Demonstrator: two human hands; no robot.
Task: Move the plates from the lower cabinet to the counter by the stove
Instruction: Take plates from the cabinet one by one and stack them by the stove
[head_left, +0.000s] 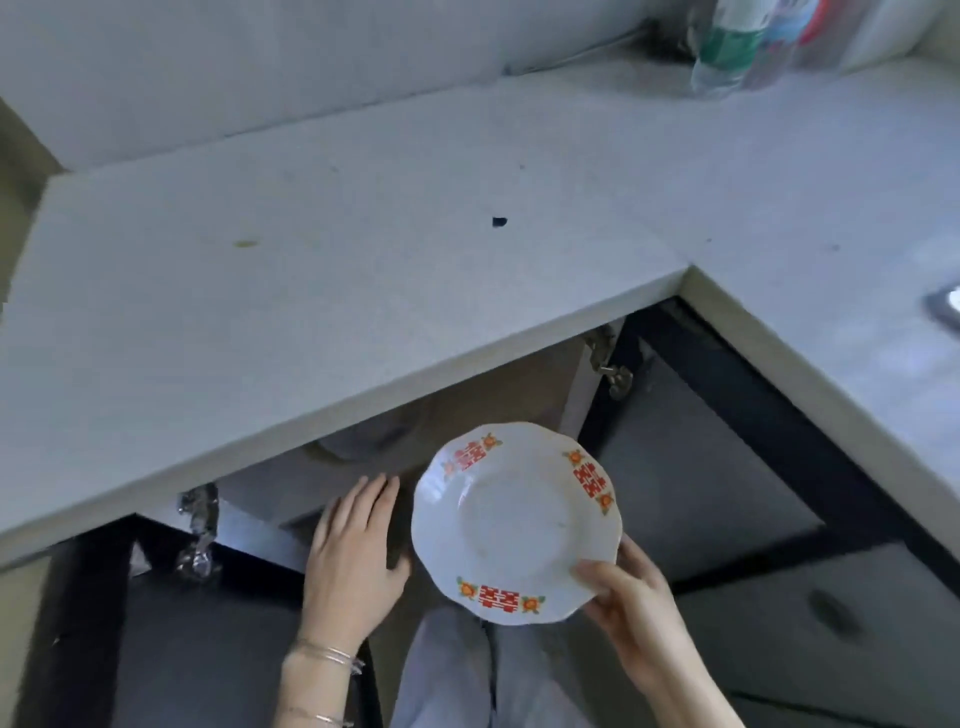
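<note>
A white plate with red and orange rim patterns is held face up in front of the open lower cabinet. My right hand grips its near right rim, thumb on top. To the left of the plate, my left hand hovers with straight fingers and holds nothing. Inside the cabinet, under the counter edge, a pale rounded dish shows dimly. The grey L-shaped counter lies above the cabinet.
Both dark cabinet doors stand open, one at the left and one at the right. Bottles stand at the counter's back right corner. A metal edge shows at the far right. My legs are below the plate.
</note>
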